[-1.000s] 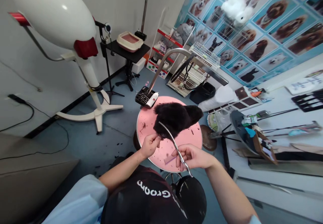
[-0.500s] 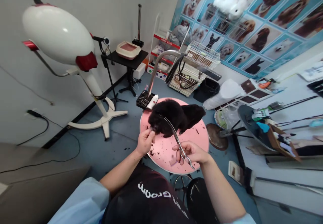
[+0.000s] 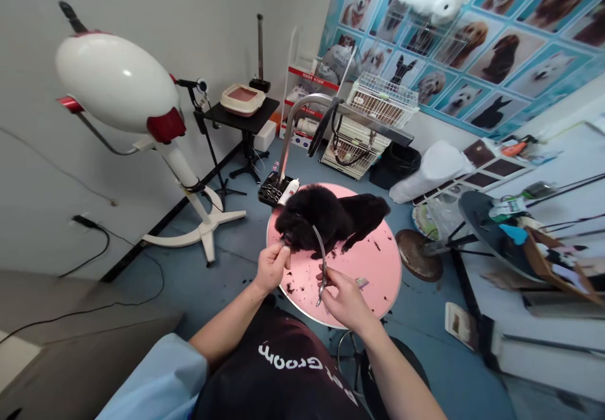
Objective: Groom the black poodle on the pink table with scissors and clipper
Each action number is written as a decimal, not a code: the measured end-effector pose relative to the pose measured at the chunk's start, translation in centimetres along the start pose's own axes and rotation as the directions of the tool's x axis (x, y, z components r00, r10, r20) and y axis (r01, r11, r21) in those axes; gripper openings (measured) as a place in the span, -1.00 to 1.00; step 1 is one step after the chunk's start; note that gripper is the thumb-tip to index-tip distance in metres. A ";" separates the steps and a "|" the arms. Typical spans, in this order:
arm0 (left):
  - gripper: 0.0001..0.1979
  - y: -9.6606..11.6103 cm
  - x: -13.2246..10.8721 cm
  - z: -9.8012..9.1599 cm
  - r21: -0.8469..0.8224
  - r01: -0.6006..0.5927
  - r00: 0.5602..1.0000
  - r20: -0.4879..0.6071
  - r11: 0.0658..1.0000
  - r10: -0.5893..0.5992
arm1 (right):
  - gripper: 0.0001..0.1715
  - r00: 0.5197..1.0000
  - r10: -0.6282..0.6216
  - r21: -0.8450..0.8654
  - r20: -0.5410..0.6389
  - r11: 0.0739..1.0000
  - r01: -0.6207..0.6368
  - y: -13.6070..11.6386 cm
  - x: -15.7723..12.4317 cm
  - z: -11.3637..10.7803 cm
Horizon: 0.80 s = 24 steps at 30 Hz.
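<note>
Head cam, biggest stuff first: there's a blue wall poster point(image 3: 505, 60) full of animal photos at the back, then a white egg-shaped machine point(image 3: 118, 86) on a wheel-less looking stand off to the left. Middle of it all is a round pink tabletop point(image 3: 385, 265), with a fluffy black animal point(image 3: 326, 215) on its far half, head toward the left. Black tool tray point(image 3: 271, 193) sits by the far-left edge. As for the hands, the left hand point(image 3: 273, 268) is pinched on the fur at the animal's muzzle, and the right hand point(image 3: 345, 297) is gripping curved scissors point(image 3: 322, 253), tip right by the animal's front; can't tell if it's touching. Dark hair clippings point(image 3: 377, 245) are scattered around.
</note>
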<state>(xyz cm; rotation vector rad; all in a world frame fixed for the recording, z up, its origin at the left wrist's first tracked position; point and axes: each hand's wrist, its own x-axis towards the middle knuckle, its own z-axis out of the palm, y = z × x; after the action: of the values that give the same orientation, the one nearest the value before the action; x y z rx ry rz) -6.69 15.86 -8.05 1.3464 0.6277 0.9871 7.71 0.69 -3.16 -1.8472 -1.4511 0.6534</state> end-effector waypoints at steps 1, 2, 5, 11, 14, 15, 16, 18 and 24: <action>-0.54 0.0 0.0 0.0 -0.001 -0.002 1.000 0.001 1.000 0.002 | -0.59 1.000 -0.005 -0.046 -0.020 0.999 0.004 0.0 0.2 0.3; -0.54 0.0 -0.1 0.1 -0.001 -0.004 1.000 0.004 1.000 0.004 | -0.59 0.999 -0.010 -0.082 -0.032 0.997 0.007 0.1 0.3 0.4; -0.53 0.1 -0.2 0.1 0.000 0.007 1.000 0.016 1.000 -0.007 | -0.56 0.998 -0.028 -0.139 -0.055 0.990 0.020 0.0 0.8 0.8; -0.52 0.2 -0.4 0.1 0.024 0.029 0.999 0.019 0.999 -0.029 | -0.52 0.996 -0.057 -0.150 -0.075 0.988 0.045 0.5 1.0 1.5; -0.52 0.3 -0.4 0.1 0.017 0.030 0.999 0.019 0.999 -0.030 | -0.51 0.997 -0.038 -0.137 -0.070 0.990 0.028 0.8 1.0 1.5; -0.52 0.3 -0.4 0.1 0.014 0.031 0.999 0.020 0.999 -0.031 | -0.51 0.997 -0.029 -0.130 -0.069 0.991 0.019 0.8 0.9 1.4; -0.52 0.3 -0.4 0.2 0.013 0.032 0.999 0.020 0.999 -0.032 | -0.51 0.997 -0.021 -0.124 -0.068 0.992 0.012 0.8 0.8 1.3; -0.52 0.2 -0.5 0.2 0.010 0.033 0.999 0.020 0.999 -0.034 | -0.51 0.997 -0.012 -0.103 -0.073 0.995 0.004 0.7 0.7 1.4; -0.54 -0.1 0.7 -0.7 0.045 0.055 0.995 0.086 0.997 -0.059 | -0.61 0.943 0.181 0.316 -0.279 0.945 -0.088 4.8 1.3 4.4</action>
<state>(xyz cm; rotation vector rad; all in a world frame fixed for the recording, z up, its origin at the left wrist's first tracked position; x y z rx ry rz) -6.87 16.84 -8.17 1.3938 0.6204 0.8682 7.75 2.20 -9.60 -1.7276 -0.9721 0.5871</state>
